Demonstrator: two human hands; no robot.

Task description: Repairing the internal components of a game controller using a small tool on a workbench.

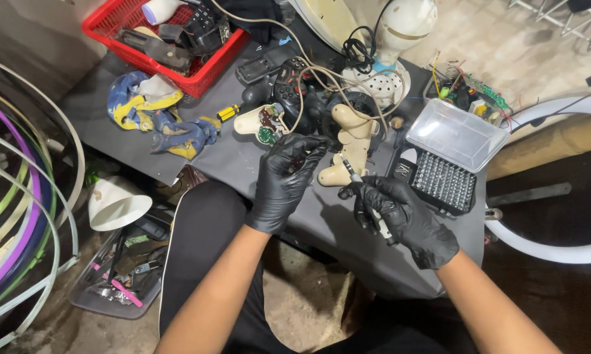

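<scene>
Screwdriver (364, 196), thin, stiff and light, sits pinched in the right hand (404, 219); left hand (285, 177) curls around a small part, likely fragile, beside the shell (351, 147).

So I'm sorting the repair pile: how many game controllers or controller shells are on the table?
3 that I can tell: a cream controller shell by the left hand, a black controller behind it, and an opened cream half with circuit board left of that. Others may hide under cables.

- An open black rectangular plastic case of screwdriver bits (445, 183), with a clear hinged plastic lid (456, 134), sits at the table's right edge.
- No labels, signs or screens are visible.
</scene>
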